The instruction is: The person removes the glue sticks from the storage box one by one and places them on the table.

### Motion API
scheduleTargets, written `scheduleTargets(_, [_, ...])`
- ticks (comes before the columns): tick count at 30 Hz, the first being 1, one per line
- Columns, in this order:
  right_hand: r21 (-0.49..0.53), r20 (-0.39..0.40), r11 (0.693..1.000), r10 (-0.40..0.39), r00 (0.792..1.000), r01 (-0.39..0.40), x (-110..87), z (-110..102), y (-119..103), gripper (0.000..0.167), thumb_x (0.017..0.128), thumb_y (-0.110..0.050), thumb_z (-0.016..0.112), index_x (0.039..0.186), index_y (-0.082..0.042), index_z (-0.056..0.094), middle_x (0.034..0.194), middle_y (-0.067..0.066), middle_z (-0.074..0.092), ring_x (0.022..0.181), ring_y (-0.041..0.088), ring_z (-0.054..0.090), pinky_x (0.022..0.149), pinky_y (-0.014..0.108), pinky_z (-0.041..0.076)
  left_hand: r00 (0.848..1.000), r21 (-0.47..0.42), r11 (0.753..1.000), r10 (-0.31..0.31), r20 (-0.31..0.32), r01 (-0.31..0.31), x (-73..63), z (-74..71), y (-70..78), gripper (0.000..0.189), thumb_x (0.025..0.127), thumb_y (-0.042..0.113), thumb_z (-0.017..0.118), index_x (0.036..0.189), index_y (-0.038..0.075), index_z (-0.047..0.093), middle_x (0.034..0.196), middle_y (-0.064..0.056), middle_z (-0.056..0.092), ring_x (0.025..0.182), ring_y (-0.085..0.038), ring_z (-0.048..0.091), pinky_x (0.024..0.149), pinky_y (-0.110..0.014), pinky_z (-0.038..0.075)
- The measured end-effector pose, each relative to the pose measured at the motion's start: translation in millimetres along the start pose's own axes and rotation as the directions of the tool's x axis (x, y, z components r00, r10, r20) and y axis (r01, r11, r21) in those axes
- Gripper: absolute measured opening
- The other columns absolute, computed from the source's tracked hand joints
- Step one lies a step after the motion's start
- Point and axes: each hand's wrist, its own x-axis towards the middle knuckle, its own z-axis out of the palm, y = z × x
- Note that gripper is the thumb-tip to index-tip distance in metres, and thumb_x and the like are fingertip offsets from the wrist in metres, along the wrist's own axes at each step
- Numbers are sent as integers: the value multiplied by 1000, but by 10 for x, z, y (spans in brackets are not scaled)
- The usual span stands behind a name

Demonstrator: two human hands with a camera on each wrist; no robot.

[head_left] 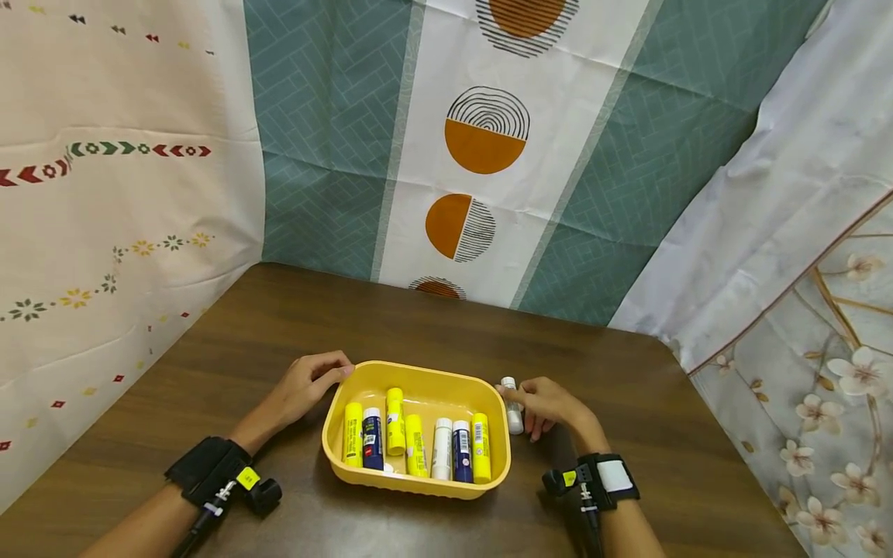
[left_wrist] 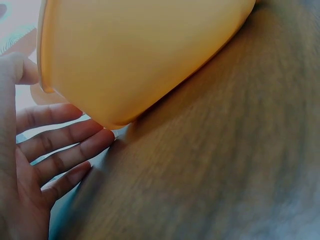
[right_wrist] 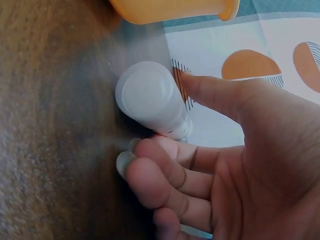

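- A white glue stick (head_left: pixel 513 409) lies on the bench (head_left: pixel 209 372) just outside the right end of the yellow tray (head_left: pixel 418 373), its length running away from the person.
- The right hand (head_left: pixel 554 407) pinches this stick: in the right wrist view the thumb lies along one side of the white glue stick (right_wrist: pixel 150 97) and the curled fingers (right_wrist: pixel 155 170) close on the other side, with the stick's flat end facing the camera.
- The stick is near the tray's right wall; whether it touches the wall cannot be told.
- The yellow tray sits on the bench between the two hands and holds seven sticks side by side.
- From left to right they are a yellow stick (head_left: pixel 353 434), a dark blue stick with a white cap (head_left: pixel 372 439), two yellow sticks (head_left: pixel 395 421), a white stick (head_left: pixel 442 448), another dark blue stick (head_left: pixel 461 451) and a yellow stick (head_left: pixel 480 447).
- The left hand (head_left: pixel 307 387) rests at the tray's far left corner, fingers loosely spread and holding nothing.
- In the left wrist view its fingertips (left_wrist: pixel 97 140) touch the tray's outer wall (left_wrist: pixel 140 55) near the base.
- Both wrists carry black straps with small cameras.
- Patterned cloths hang behind and beside the bench: a teal and white one with orange half-circles (head_left: pixel 481 139), a cream one with small motifs (head_left: pixel 105 194) on the left and a floral one (head_left: pixel 837 372) on the right.
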Motion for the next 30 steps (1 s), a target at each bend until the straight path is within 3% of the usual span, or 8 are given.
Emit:
scheduleTargets(8, [36,-145,998,61,988,-56,105,47,55,57,101,-58,47,81,-6,60,60,8,62,45,22,61,44,26,37,1000,24,1000,-13,-2,13,15,5,7,17,104,20,55,97,16,70,89,4,68,80,-16,60,77,-28,50])
scheduleTargets(13, [106,-197,992,86,977,-66,100,40,86,50,101,-51,52,83,-5,59,63,6,55,45,17,50,45,26,37,1000,24,999,-27,-1,27,-3,22,-2,17,104,22,55,97,18,70,89,5,67,81,-17,60,77,-29,51])
scheduleTargets(16, [87,-276,996,50,960,-27,77,13,62,44,101,-47,56,86,-5,58,69,6,54,54,16,46,51,27,38,1000,17,1000,-22,5,22,0,35,-12,17,105,23,54,97,19,69,89,5,67,81,-17,60,78,-29,51])
scheduleTargets(18, [51,-350,998,-11,937,31,57,-1,16,40,101,-44,58,88,-6,58,75,6,54,62,18,47,57,29,39,1000,13,1000,-12,3,12,0,39,-21,18,105,22,54,97,18,70,89,5,68,81,-17,60,78,-29,51])
scheduleTargets(20, [27,-428,993,-92,899,115,45,-19,-56,36,101,-40,59,88,-7,59,73,5,51,65,19,47,59,30,38,1000,11,1000,-6,-3,6,5,33,-18,18,105,21,54,97,16,70,89,3,68,80,-17,60,78,-29,51])
scheduleTargets(25, [32,-538,943,-263,801,331,-25,-39,-270,31,102,-34,60,86,-7,64,63,3,44,56,18,41,55,28,35,999,7,999,-32,7,32,13,18,11,19,105,21,54,98,15,70,90,2,68,81,-18,60,79,-29,51])
scheduleTargets(30, [119,-552,863,-353,755,491,-123,-19,-472,29,103,-28,60,83,-8,65,57,3,46,50,14,41,49,25,36,1000,0,1000,-26,6,26,23,44,-13,18,105,20,54,97,16,70,89,2,67,81,-18,60,78,-29,50])
